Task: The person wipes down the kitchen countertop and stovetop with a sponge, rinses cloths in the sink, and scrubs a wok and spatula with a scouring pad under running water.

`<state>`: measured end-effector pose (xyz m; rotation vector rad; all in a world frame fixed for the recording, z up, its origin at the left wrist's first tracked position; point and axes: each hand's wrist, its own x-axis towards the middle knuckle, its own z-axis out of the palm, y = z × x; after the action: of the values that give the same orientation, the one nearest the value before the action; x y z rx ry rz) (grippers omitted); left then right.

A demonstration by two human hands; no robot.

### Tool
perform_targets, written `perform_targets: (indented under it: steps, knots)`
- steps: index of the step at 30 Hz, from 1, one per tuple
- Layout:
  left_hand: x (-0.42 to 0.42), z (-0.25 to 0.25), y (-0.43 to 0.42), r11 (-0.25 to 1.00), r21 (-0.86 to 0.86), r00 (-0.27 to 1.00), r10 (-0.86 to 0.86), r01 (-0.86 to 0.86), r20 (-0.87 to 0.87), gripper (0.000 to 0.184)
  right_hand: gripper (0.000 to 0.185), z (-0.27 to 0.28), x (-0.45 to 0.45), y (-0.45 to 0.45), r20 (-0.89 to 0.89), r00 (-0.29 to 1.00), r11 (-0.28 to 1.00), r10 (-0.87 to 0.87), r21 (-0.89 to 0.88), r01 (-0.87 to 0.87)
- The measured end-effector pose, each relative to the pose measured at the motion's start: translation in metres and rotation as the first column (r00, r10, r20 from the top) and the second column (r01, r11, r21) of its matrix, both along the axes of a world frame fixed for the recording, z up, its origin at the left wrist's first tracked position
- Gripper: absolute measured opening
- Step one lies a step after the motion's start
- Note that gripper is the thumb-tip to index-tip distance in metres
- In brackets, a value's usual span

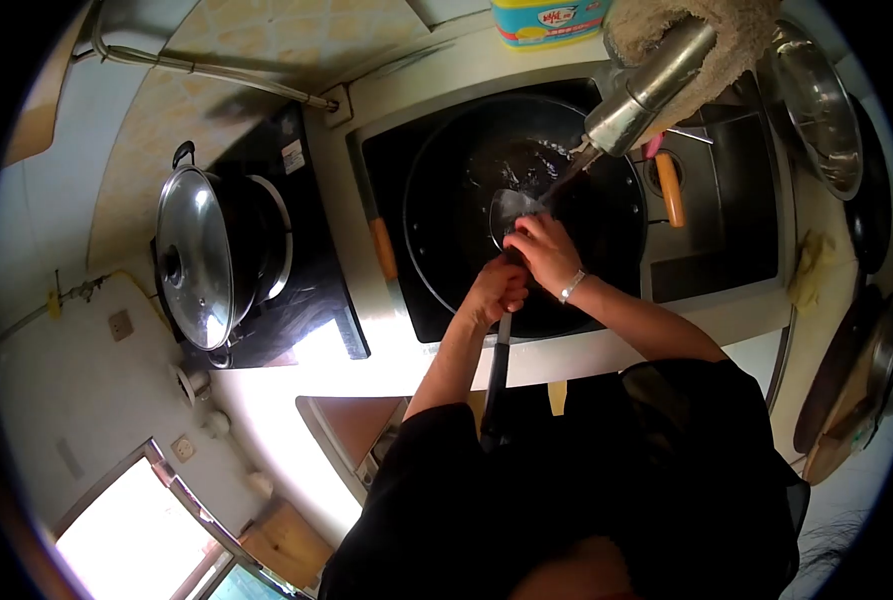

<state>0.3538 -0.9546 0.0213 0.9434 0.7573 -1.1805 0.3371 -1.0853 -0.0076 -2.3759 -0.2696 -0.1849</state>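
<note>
My left hand is closed round the shaft of a long metal wok spatula or ladle; its rounded head points away from me. The dark grip runs back towards my black shirt. Just above, my right hand has its fingers bent and pressed at the base of the head. Something dark shows between the two hands, too small to name. Under them sits a large black wok with water in it, set in the sink. A stream from the metal faucet falls at the head.
Left stands a lidded pot on a black stove. A wooden-handled tool lies in the right basin. Metal bowls line the right side. A yellow-blue container is behind the sink, beside a brown cloth on the faucet.
</note>
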Motion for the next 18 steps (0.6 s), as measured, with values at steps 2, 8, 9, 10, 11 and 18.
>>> perform_targets:
  steps: [2,8,9,10,11,18]
  knots:
    - [-0.007,0.001,0.004,1.0,-0.012,1.0,-0.022,0.022,-0.005,0.018,0.013,-0.007,0.006,-0.017,0.055,0.999,0.999,-0.004,-0.052,0.007]
    - [-0.009,0.001,0.004,0.997,-0.059,0.998,-0.054,0.053,-0.018,0.018,0.016,-0.003,0.003,-0.006,0.066,0.997,0.999,-0.035,-0.011,0.036]
    - [-0.009,0.002,0.002,0.997,-0.061,0.998,-0.056,0.055,-0.018,0.018,0.023,0.001,0.002,-0.003,-0.001,0.998,0.996,0.069,-0.05,-0.069]
    - [-0.011,0.004,0.002,0.994,-0.042,0.994,-0.104,0.103,-0.026,0.017,0.023,0.005,0.004,-0.003,-0.005,0.998,0.996,0.068,-0.05,-0.068]
    - [-0.012,0.005,0.002,0.988,-0.024,0.988,-0.152,0.152,-0.032,0.017,0.03,0.007,0.012,-0.006,0.013,0.999,0.999,0.039,0.011,-0.039]
    - [-0.017,0.015,0.01,0.927,-0.101,0.931,-0.356,0.362,0.076,0.025,0.048,0.017,0.071,-0.043,-0.689,0.698,0.974,0.196,0.051,-0.223]
